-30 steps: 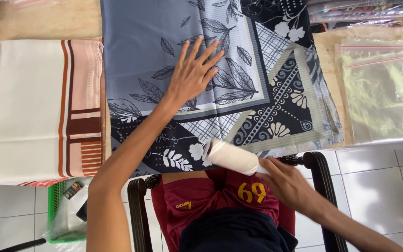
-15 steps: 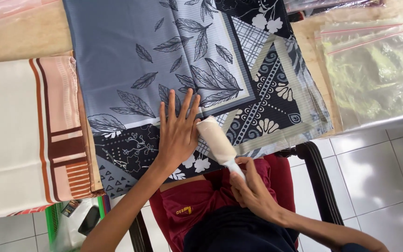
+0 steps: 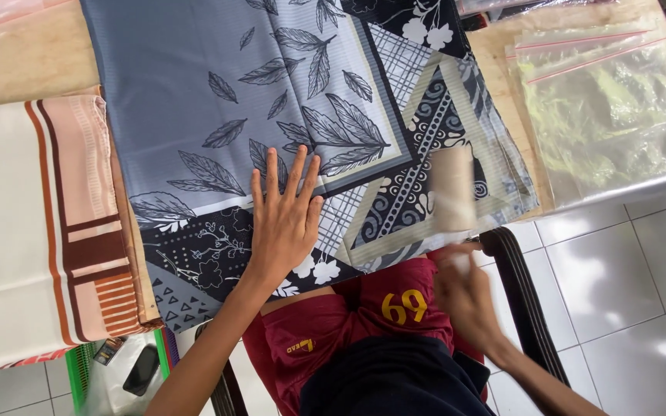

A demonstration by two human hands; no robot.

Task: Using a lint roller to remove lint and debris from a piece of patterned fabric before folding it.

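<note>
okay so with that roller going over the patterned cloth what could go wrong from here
The blue patterned cloth hangs over the table's near edge, pinned only by the flat left hand; a roller stroke might bunch it or drag it off. The lint roller in the right hand is motion-blurred near the cloth's right border, so it may run onto the clear plastic bags.

The left hand [image 3: 283,219] lies flat, fingers spread, on a grey leaf-patterned cloth [image 3: 194,85] covering the table. The right hand [image 3: 468,296], blurred, grips a pale roller [image 3: 453,189] resting on the cloth's dark patterned border. A cream cloth with brown stripes [image 3: 25,231] lies just beside, and clear plastic bags [image 3: 610,115] sit at the right.
</note>
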